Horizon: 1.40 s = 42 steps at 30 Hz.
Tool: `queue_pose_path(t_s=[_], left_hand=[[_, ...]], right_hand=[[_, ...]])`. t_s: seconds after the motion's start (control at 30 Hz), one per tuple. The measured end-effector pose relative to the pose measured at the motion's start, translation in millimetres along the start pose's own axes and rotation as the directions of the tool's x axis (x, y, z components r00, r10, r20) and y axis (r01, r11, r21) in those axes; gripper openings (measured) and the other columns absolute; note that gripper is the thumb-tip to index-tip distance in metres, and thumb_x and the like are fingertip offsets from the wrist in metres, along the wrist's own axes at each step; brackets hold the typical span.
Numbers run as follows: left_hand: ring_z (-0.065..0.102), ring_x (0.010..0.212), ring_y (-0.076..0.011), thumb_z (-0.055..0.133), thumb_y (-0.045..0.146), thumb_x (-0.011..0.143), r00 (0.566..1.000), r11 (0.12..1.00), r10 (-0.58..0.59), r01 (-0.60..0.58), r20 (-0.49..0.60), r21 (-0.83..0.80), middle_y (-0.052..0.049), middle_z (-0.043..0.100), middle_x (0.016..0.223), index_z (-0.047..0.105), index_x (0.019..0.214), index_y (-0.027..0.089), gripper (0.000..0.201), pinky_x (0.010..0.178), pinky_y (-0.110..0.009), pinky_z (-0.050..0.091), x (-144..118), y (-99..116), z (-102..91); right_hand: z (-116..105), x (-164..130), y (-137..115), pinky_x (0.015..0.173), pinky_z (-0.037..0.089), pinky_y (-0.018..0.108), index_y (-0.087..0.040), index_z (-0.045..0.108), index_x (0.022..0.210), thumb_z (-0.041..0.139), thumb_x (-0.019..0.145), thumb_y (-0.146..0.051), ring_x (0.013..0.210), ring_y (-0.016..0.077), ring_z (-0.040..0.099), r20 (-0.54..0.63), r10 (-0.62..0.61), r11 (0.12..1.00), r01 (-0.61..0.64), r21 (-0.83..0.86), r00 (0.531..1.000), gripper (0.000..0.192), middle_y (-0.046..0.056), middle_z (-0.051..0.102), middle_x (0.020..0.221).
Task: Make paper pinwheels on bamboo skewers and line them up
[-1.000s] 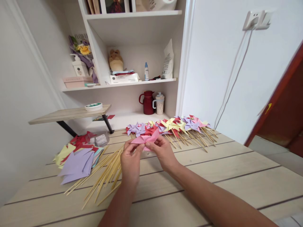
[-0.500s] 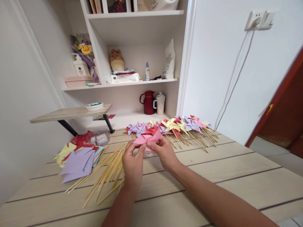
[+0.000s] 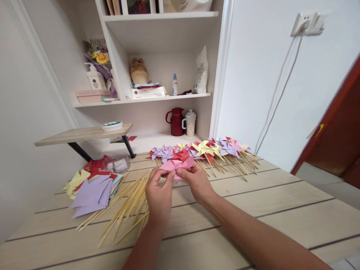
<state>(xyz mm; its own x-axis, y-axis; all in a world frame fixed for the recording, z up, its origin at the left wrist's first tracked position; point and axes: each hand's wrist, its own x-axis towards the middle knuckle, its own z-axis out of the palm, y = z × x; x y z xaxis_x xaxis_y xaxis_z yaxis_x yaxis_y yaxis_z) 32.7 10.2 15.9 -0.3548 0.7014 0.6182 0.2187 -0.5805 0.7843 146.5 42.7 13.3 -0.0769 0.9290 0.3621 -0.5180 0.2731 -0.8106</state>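
Observation:
A pink paper pinwheel is held up over the table, its blades folded in toward the middle. My left hand pinches it from the left between thumb and fingers. From the right, my right hand grips it too, with the thumb pressed near the centre. Parts of the pinwheel are hidden behind my fingers. Thin wooden sticks lie in a loose bundle beside my left hand. Just beyond my hands, finished-looking pinwheels on sticks in purple, red, yellow and pink lie in a row.
Purple paper sheets lie at the left, with yellow and red cut paper and a clear plastic box behind. A small raised wooden stand sits at the back left. A red jug and a cup stand on the shelf.
The right blade of the pink pinwheel has swung lower and further right. Both hands stay nearly in place, still gripping it.

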Motion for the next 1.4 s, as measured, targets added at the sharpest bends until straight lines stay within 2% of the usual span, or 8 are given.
queue_pose_path(t_s=[0.17, 0.6, 0.77, 0.97, 1.07, 1.17, 1.27, 1.4], left_hand=[[0.06, 0.079, -0.0164, 0.072, 0.026, 0.081, 1.0, 0.999, 0.024, -0.024, 0.002, 0.026, -0.001, 0.062, 0.081, 0.066, 0.076, 0.02, 0.01, 0.076, -0.027, 0.047, -1.1, 0.2, -0.2], [0.061, 0.077, -0.0165, 0.07, 0.026, 0.081, 0.999, 0.997, 0.028, -0.025, -0.031, 0.071, -0.001, 0.064, 0.08, 0.068, 0.078, 0.02, 0.007, 0.076, -0.028, 0.047, -1.1, 3.4, 0.6], [0.062, 0.081, -0.0171, 0.069, 0.024, 0.083, 0.991, 0.982, 0.131, -0.126, -0.027, 0.139, -0.002, 0.065, 0.085, 0.071, 0.089, 0.021, 0.008, 0.079, -0.029, 0.048, -1.6, 7.7, -1.8], [0.065, 0.086, -0.0184, 0.068, 0.022, 0.084, 0.961, 0.943, 0.273, -0.258, -0.045, 0.211, -0.003, 0.067, 0.088, 0.071, 0.09, 0.022, 0.006, 0.08, -0.03, 0.049, -4.5, 10.5, -0.8], [0.066, 0.085, -0.0188, 0.067, 0.021, 0.085, 0.931, 0.905, 0.359, -0.331, -0.06, 0.267, -0.003, 0.068, 0.089, 0.072, 0.091, 0.023, 0.007, 0.079, -0.031, 0.05, -6.0, 7.3, -0.1], [0.064, 0.085, -0.0191, 0.067, 0.018, 0.086, 0.886, 0.836, 0.463, -0.425, -0.031, 0.346, -0.004, 0.067, 0.089, 0.072, 0.093, 0.023, 0.011, 0.079, -0.033, 0.051, -5.8, 4.3, -2.7], [0.063, 0.087, -0.0187, 0.067, 0.012, 0.085, 0.799, 0.719, 0.6, -0.555, 0.028, 0.418, -0.004, 0.067, 0.089, 0.072, 0.098, 0.024, 0.019, 0.082, -0.034, 0.05, -3.7, 5.8, -8.7], [0.063, 0.086, -0.0179, 0.068, 0.008, 0.084, 0.671, 0.558, 0.733, -0.687, 0.112, 0.465, -0.002, 0.066, 0.087, 0.071, 0.1, 0.025, 0.024, 0.088, -0.036, 0.048, -0.5, 14.4, -16.4]], right_hand=[[-0.9, 0.7, 0.5, 0.074, 0.051, 0.03, -0.023, 0.072, 0.075, 0.087, 0.065, -0.03, 0.072, 0.0157, 0.065, 0.013, -0.015, 1.0, 0.015, -0.005, 1.0, 0.019, -0.001, 0.073, 0.076], [-1.8, -1.0, -2.5, 0.08, 0.055, 0.036, -0.026, 0.073, 0.083, 0.084, 0.069, -0.04, 0.082, 0.0213, 0.067, 0.059, -0.014, 0.996, 0.019, -0.09, 0.998, 0.023, 0.002, 0.075, 0.085], [-3.4, -1.2, -5.2, 0.081, 0.054, 0.035, -0.025, 0.073, 0.086, 0.083, 0.071, -0.039, 0.084, 0.0205, 0.067, 0.089, -0.033, 0.992, 0.044, -0.118, 0.995, 0.023, 0.002, 0.075, 0.089], [-3.6, -4.6, -8.3, 0.083, 0.05, 0.035, -0.024, 0.068, 0.081, 0.076, 0.079, -0.034, 0.085, 0.0202, 0.062, 0.091, -0.17, 0.946, 0.188, -0.263, 0.981, 0.013, 0.002, 0.07, 0.086], [-0.7, -7.1, -9.3, 0.084, 0.048, 0.034, -0.023, 0.064, 0.076, 0.074, 0.081, -0.032, 0.084, 0.0195, 0.06, 0.079, -0.217, 0.929, 0.231, -0.288, 0.973, 0.014, 0.001, 0.067, 0.083], [2.4, -9.6, -11.0, 0.079, 0.047, 0.031, -0.023, 0.057, 0.073, 0.074, 0.081, -0.03, 0.078, 0.0175, 0.057, 0.073, -0.253, 0.92, 0.264, -0.291, 0.965, 0.02, -0.002, 0.061, 0.076], [4.2, -12.5, -15.4, 0.074, 0.046, 0.03, -0.023, 0.053, 0.072, 0.078, 0.077, -0.029, 0.073, 0.0163, 0.055, 0.058, -0.252, 0.928, 0.258, -0.267, 0.966, 0.026, -0.003, 0.059, 0.074], [2.5, -15.7, -23.3, 0.072, 0.049, 0.031, -0.024, 0.055, 0.075, 0.081, 0.075, -0.028, 0.076, 0.0175, 0.059, 0.099, -0.245, 0.943, 0.261, -0.205, 0.964, 0.026, -0.001, 0.065, 0.08]])
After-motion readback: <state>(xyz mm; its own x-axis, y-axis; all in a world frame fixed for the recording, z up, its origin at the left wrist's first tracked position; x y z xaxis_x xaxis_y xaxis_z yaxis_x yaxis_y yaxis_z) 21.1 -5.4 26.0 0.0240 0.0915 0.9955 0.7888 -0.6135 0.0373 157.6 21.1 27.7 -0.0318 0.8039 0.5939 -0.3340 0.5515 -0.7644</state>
